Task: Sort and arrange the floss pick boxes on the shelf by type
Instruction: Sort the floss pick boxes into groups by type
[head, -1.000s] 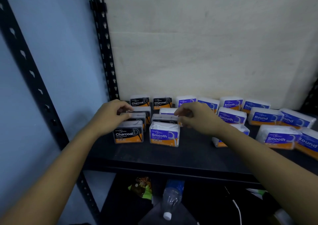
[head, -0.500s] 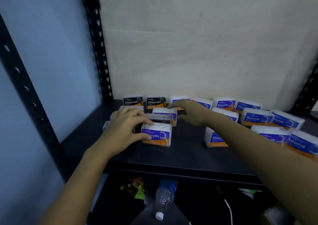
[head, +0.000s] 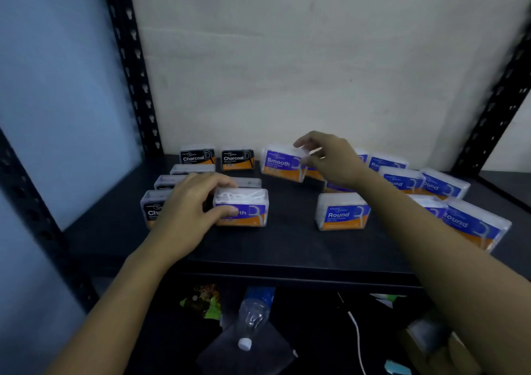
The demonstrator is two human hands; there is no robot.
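Progress: roughly midway, I'd say. Charcoal boxes (head: 197, 156) are bunched at the left end of the shelf (head: 287, 248), two against the back wall and a column running forward from them. Round boxes (head: 444, 186) crowd the right side.
Left to do: the Smooth ones look like the stragglers, and they're mixed in between the other two groups. A lone Round box (head: 342, 212) stands front and centre, apart from its group. One box right behind the front Smooth box shows only its lid, so I can't tell its type.
Left hand (head: 195, 206): grips the front Smooth box (head: 244, 211), which stands near the shelf's front edge just beside the front Charcoal box. Fingers are curled over its top and the thumb presses on the label.
Right hand (head: 333, 159): fingertips and thumb pinch the upper right corner of the back Smooth box (head: 283, 162), near the back wall beside the two rear Charcoals. It's tilted and blurry and is probably off the shelf.
Labels: "Charcoal" is white on black, "Smooth" and "Round" are white on purple. All have an orange band below and a drawn floss pick.
Small print: the line under the type word maybe reads "Dental Flosser". The brand logo above it is too tiny to read.
Below shelf: a water bottle (head: 254, 311) and a snack packet (head: 201, 300).
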